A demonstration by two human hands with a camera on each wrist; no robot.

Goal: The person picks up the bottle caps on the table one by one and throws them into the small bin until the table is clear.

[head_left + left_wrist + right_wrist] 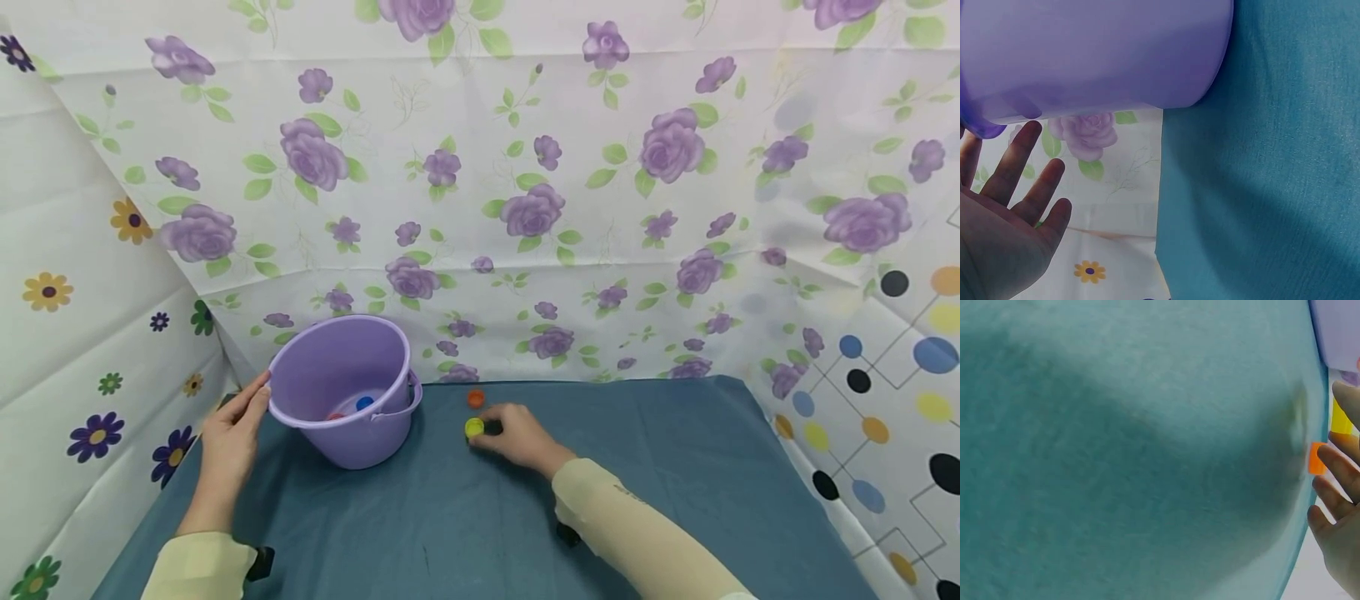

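A purple bucket stands at the left of the blue-green cloth, its mouth facing up. At its left rim, my left hand grips the edge between thumb and index finger; the other fingers spread beside the wall in the left wrist view. Inside the bucket lie a blue round piece and a red piece, partly hidden by the near rim. To the right of the bucket, my right hand pinches a small yellow cylinder between thumb and fingertips. Just behind it sits a similar orange cylinder.
The blue-green cloth covers the table up to a flowered sheet at the back. Patterned sheets also hang at the left and right. The bucket's purple handle hangs down on its right side.
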